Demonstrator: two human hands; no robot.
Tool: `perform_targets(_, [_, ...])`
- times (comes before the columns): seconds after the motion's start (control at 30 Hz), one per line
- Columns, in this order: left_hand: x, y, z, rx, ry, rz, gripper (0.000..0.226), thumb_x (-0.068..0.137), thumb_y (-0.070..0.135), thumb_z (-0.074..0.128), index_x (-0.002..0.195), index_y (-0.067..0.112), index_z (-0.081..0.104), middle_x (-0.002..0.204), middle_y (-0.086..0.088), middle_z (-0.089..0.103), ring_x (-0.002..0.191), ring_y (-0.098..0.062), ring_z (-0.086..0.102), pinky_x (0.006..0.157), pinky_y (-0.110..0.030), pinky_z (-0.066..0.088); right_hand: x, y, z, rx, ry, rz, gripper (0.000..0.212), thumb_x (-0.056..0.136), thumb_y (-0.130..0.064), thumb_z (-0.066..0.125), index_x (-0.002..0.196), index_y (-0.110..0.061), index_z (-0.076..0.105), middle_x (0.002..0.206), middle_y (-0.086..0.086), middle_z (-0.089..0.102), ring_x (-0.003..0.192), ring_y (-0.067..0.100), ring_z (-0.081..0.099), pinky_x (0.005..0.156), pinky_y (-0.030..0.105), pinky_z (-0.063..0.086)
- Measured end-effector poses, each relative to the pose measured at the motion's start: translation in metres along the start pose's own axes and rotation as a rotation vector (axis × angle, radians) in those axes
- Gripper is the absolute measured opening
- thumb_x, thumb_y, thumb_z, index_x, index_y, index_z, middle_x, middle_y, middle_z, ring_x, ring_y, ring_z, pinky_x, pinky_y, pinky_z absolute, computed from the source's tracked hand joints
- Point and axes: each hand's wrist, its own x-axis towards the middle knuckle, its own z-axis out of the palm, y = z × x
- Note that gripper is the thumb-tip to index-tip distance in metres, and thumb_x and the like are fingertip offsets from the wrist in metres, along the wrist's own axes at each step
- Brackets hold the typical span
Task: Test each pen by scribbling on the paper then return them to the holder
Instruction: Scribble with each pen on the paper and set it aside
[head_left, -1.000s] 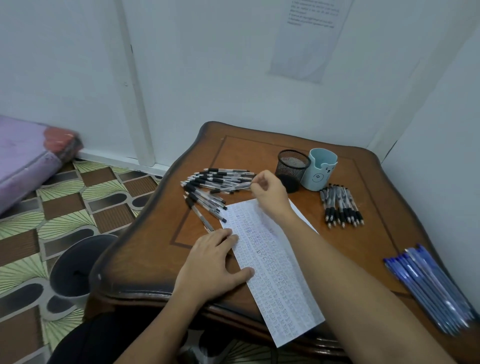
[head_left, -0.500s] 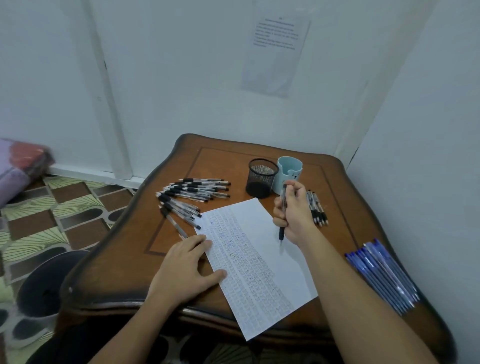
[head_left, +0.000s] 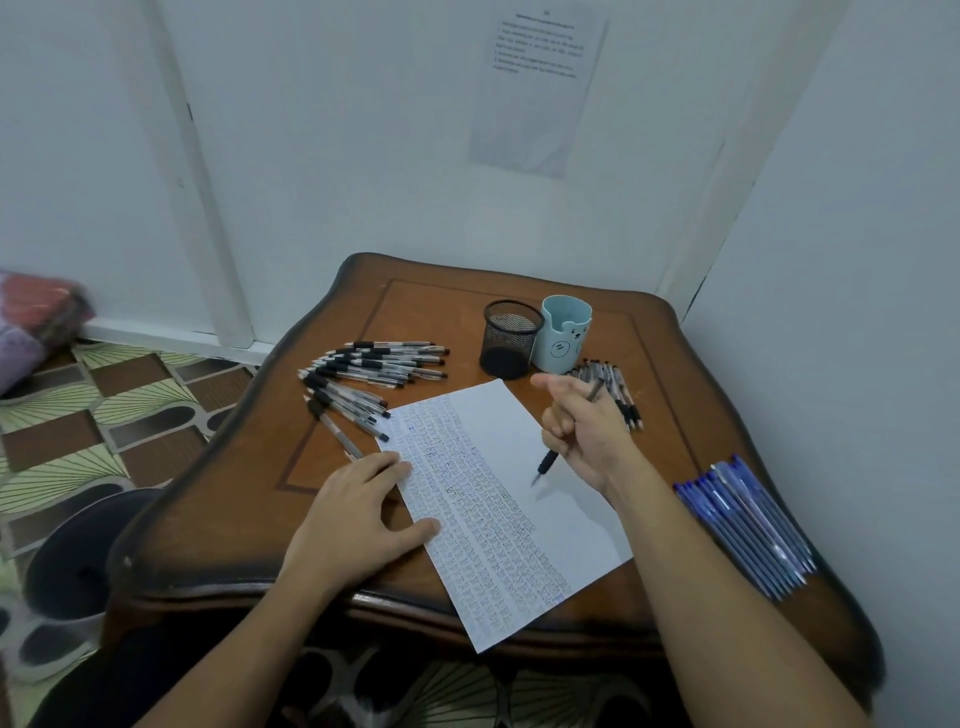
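Right hand (head_left: 587, 431): fingers (head_left: 558, 415) clamped round a black pen (head_left: 548, 461), tip down over the blank right strip of the paper (head_left: 498, 415). The tip is blurred, so contact is unclear. Left hand (head_left: 353, 519) lies flat, fingers straight, pinning the paper's left edge to the table (head_left: 249, 467). My take: land the tip in white space beside the filled columns, do a short light scribble and check for ink. Then drop it in the mesh holder (head_left: 506, 338) or the blue cup (head_left: 563, 332); can't tell which is meant.
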Motion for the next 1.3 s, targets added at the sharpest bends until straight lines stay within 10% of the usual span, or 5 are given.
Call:
perform_targets(0.27, [-0.001, 0.003, -0.003, 0.017, -0.013, -0.008, 0.102, 0.063, 0.088, 0.028, 0.143, 0.026, 0.045, 0.150, 0.009, 0.037, 0.138, -0.010, 0.029, 0.114, -0.031, 0.019, -0.029, 0.023, -0.034, -0.221, -0.046, 0.164, 0.077, 0.092, -0.065, 0.027, 0.106, -0.002, 0.070, 0.076, 0.018, 0.068, 0.064, 0.022, 0.062, 0.059, 0.030, 0.044])
perform_targets(0.43, [-0.001, 0.005, -0.001, 0.018, 0.006, -0.003, 0.102, 0.063, 0.086, 0.031, 0.141, 0.023, 0.049, 0.148, 0.007, 0.041, 0.135, -0.012, 0.033, 0.112, -0.032, 0.021, -0.046, 0.048, -0.048, -0.292, -0.053, 0.032, 0.033, 0.077, -0.046, 0.071, 0.069, -0.017, 0.059, 0.058, 0.007, 0.049, 0.049, 0.017, 0.039, 0.046, 0.025, 0.028])
perform_targets(0.6, [-0.001, 0.004, 0.000, 0.018, -0.005, -0.014, 0.103, 0.062, 0.087, 0.031, 0.141, 0.024, 0.048, 0.149, 0.008, 0.039, 0.136, -0.011, 0.031, 0.113, -0.033, 0.020, -0.051, 0.055, -0.045, -0.532, -0.113, -0.023, 0.030, 0.080, -0.042, 0.072, 0.071, -0.015, 0.062, 0.066, 0.007, 0.069, 0.062, 0.017, 0.065, 0.067, 0.037, 0.053])
perform_targets(0.73, [0.000, 0.003, 0.000, 0.024, -0.007, -0.015, 0.103, 0.062, 0.088, 0.031, 0.142, 0.024, 0.048, 0.149, 0.007, 0.039, 0.136, -0.012, 0.032, 0.114, -0.034, 0.020, -0.047, 0.055, -0.048, -0.565, -0.065, -0.108, 0.032, 0.080, 0.004, 0.077, 0.061, -0.006, 0.053, 0.050, -0.001, 0.054, 0.045, 0.005, 0.047, 0.047, 0.017, 0.038])
perform_targets(1.3, [0.000, 0.001, 0.004, 0.021, 0.031, 0.000, 0.097, 0.065, 0.085, 0.037, 0.139, 0.024, 0.051, 0.146, 0.007, 0.043, 0.134, -0.011, 0.035, 0.111, -0.032, 0.022, -0.044, 0.064, -0.047, -0.488, -0.018, -0.098, 0.051, 0.078, 0.018, 0.063, 0.048, -0.016, 0.038, 0.049, 0.003, 0.038, 0.045, 0.010, 0.038, 0.045, 0.021, 0.041])
